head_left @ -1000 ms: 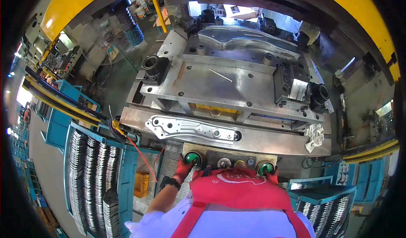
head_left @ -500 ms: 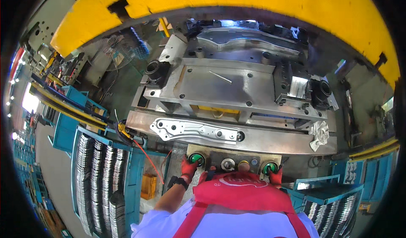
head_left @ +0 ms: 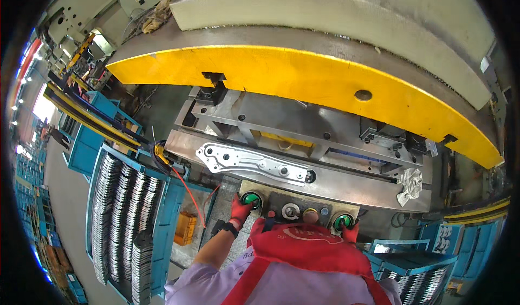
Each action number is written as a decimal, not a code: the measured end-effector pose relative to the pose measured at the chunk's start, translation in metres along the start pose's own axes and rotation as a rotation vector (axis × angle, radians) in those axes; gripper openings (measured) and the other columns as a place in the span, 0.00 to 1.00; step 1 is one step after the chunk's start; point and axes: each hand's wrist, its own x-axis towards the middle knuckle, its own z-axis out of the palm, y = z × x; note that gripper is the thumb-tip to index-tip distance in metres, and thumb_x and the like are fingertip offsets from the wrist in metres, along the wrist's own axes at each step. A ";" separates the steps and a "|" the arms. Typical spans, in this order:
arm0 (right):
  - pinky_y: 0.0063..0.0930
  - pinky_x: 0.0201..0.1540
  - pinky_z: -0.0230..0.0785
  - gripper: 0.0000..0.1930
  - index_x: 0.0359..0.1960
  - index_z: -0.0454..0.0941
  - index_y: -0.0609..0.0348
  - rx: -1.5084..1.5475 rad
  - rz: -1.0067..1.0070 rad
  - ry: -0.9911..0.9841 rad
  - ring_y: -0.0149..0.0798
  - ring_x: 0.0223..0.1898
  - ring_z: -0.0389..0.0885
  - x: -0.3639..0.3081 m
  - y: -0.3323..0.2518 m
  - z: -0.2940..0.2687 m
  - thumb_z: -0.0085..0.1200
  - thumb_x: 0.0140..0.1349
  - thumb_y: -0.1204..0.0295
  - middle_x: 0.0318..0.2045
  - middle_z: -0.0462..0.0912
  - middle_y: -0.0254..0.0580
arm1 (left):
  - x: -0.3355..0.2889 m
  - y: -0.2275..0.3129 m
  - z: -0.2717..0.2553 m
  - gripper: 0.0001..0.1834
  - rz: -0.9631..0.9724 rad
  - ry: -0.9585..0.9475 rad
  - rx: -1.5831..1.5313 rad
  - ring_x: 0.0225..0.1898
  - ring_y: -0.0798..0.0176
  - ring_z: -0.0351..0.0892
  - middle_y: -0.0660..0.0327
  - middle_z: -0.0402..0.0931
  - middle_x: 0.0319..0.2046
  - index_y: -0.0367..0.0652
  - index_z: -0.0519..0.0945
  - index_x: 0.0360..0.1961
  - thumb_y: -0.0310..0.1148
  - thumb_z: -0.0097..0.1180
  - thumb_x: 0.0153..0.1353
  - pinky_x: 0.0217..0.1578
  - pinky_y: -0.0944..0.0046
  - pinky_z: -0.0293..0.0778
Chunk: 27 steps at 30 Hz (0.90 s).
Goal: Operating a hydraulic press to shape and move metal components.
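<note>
My left hand, in a red glove, curls at the green push button on the left of a control box, with its fingertips on it. My right hand, gloved alike and partly hidden by my red apron, is closed at the right green push button. Beyond the box, a long silver stamped metal part with several holes lies on the steel ledge. Above the steel die hangs the yellow press slide, covering its far side from view.
Blue racks stacked with metal parts stand at left and right. A crumpled white cloth lies on the ledge's right end. A red hose hangs beside the left rack, near an orange crate.
The yellow press slide has come down, hiding the far part of the die. Both hands stay at the green buttons, and the stamped part still lies on the ledge.
</note>
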 end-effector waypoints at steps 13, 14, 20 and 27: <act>0.37 0.52 0.58 0.40 0.54 0.58 0.65 0.043 0.163 -0.035 0.50 0.51 0.64 0.017 0.040 0.004 0.63 0.37 0.64 0.50 0.65 0.55 | 0.022 0.226 -0.045 0.28 0.148 -1.060 0.944 0.34 0.57 0.75 0.51 0.76 0.29 0.39 0.76 0.36 0.56 0.52 0.47 0.36 0.62 0.69; 0.37 0.52 0.58 0.40 0.54 0.58 0.65 0.048 0.163 -0.033 0.50 0.51 0.64 0.017 0.039 0.004 0.63 0.37 0.64 0.50 0.65 0.55 | 0.019 0.254 -0.041 0.26 0.424 -0.938 0.915 0.34 0.58 0.75 0.52 0.75 0.28 0.40 0.74 0.38 0.53 0.53 0.48 0.36 0.63 0.68; 0.36 0.49 0.61 0.39 0.53 0.59 0.65 0.101 0.125 -0.038 0.48 0.48 0.67 0.013 0.047 0.000 0.63 0.37 0.65 0.46 0.69 0.53 | 0.062 0.420 0.053 0.30 1.315 -0.517 0.357 0.46 0.56 0.70 0.54 0.69 0.45 0.43 0.67 0.50 0.42 0.59 0.45 0.46 0.63 0.65; 0.29 0.43 0.63 0.35 0.57 0.54 0.62 -0.006 0.158 0.235 0.38 0.41 0.68 -0.016 -0.008 -0.009 0.57 0.49 0.66 0.47 0.66 0.47 | 0.173 0.519 0.170 0.41 1.590 -0.074 0.979 0.55 0.47 0.56 0.47 0.60 0.52 0.40 0.63 0.52 0.55 0.56 0.40 0.55 0.54 0.53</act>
